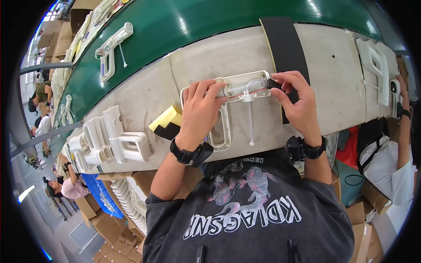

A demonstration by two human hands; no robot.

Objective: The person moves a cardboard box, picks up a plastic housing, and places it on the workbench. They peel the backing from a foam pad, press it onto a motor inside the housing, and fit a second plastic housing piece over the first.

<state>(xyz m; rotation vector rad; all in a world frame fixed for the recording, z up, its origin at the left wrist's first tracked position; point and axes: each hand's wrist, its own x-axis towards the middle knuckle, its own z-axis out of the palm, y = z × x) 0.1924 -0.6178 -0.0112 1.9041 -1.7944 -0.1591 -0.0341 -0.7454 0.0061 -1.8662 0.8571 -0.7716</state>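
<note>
A white plastic housing (pixel 237 79) with a loop handle lies open on the worktable in front of me. Inside it are a translucent tube (pixel 252 86) and a thin red wire; a white rod (pixel 251 122) sticks out toward me. My left hand (pixel 199 109) is closed over the housing's left part, and its fingertips press at the tube's end. At the right end, my right hand (pixel 298 96) pinches a small black block (pixel 274 84) between thumb and fingers, against or just beside the housing. What the block is made of cannot be told.
A yellow sheet with black pads (pixel 168 122) lies left of my left wrist. A long black strip (pixel 287 48) crosses the table behind my right hand. White housings (pixel 125 138) stand at left. Beyond runs a green conveyor (pixel 206 22) carrying another unit. A co-worker's arm (pixel 403 122) is at far right.
</note>
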